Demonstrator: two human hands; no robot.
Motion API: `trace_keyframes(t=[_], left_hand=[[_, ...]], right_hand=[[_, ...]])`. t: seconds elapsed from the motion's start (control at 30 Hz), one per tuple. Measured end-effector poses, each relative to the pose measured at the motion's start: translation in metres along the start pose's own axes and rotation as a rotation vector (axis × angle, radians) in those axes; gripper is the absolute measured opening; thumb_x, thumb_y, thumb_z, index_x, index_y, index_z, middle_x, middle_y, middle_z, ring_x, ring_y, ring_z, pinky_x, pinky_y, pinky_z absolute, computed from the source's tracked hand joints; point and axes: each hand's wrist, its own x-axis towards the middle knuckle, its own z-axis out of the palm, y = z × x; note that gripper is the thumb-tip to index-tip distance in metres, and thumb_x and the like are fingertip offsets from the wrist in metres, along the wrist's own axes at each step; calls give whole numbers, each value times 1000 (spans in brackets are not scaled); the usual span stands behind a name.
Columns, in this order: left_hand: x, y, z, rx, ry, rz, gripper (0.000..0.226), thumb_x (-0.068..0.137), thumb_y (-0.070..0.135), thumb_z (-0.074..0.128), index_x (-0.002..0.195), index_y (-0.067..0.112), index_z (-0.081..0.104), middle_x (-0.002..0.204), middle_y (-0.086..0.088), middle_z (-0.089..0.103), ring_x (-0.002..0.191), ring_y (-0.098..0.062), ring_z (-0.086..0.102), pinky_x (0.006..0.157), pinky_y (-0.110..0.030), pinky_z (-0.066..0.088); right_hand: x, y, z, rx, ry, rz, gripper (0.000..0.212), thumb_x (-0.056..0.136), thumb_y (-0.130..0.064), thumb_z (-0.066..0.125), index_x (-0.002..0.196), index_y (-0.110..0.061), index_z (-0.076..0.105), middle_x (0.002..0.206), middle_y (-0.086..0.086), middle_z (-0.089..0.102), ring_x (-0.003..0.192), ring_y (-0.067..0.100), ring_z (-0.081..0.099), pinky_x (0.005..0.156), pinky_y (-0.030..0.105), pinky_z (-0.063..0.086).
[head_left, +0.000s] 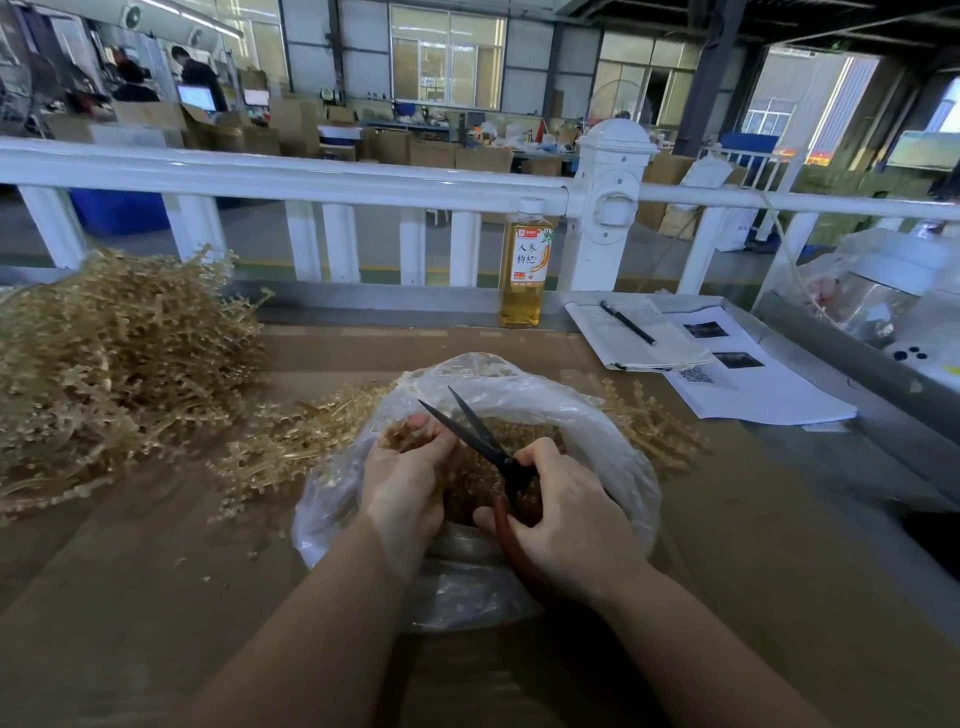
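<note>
Holding a golden sprig (399, 435) above the open plastic bag (597, 415), the left hand (405, 483) pinches it close to the blades, likely so trimmings drop inside. The right hand (566, 514) grips the scissors (497, 453), blades parted for a cut. Uncut sprigs lie in a pile (114, 374) on the bench (182, 571), within the left hand's reach.
</note>
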Motion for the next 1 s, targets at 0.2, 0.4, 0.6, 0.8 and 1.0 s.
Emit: trace_keyframes(t=[0.2, 0.4, 0.6, 0.8, 1.0], left_hand=[[-1, 1, -1, -2, 24, -46, 18, 85, -12, 56, 100, -4, 58, 85, -15, 64, 68, -22, 69, 63, -29, 58], [1, 2, -1, -40, 30, -59, 26, 88, -14, 50, 110, -1, 54, 97, -19, 58, 80, -23, 63, 57, -25, 58], [-1, 3, -1, -14, 43, -60, 16, 88, -15, 49, 94, -3, 56, 80, -12, 63, 65, -18, 68, 54, -24, 57], [-4, 4, 2, 24, 82, -79, 16, 87, -13, 51, 81, 0, 56, 61, -8, 68, 52, -15, 68, 46, -23, 54], [-2, 4, 1, -11, 121, -87, 12, 90, -11, 50, 98, -2, 54, 77, -14, 65, 63, -21, 66, 45, -22, 54]], right_hand=[[-3, 2, 4, -3, 30, -35, 57, 72, -76, 54, 110, -36, 40, 102, -14, 54, 98, 6, 50, 81, 27, 47], [-4, 2, 3, 8, 27, -53, 55, 75, -73, 55, 111, -34, 41, 103, -12, 54, 98, 8, 50, 82, 29, 46], [-2, 3, 1, 19, 14, -57, 55, 75, -72, 56, 111, -34, 41, 105, -11, 54, 99, 8, 50, 84, 29, 46], [-3, 3, 4, 14, 33, -67, 53, 77, -71, 55, 112, -34, 40, 104, -12, 53, 98, 6, 49, 82, 26, 44], [-4, 4, 5, -5, 25, -75, 53, 77, -71, 54, 113, -35, 39, 105, -14, 52, 97, 5, 47, 78, 24, 41]])
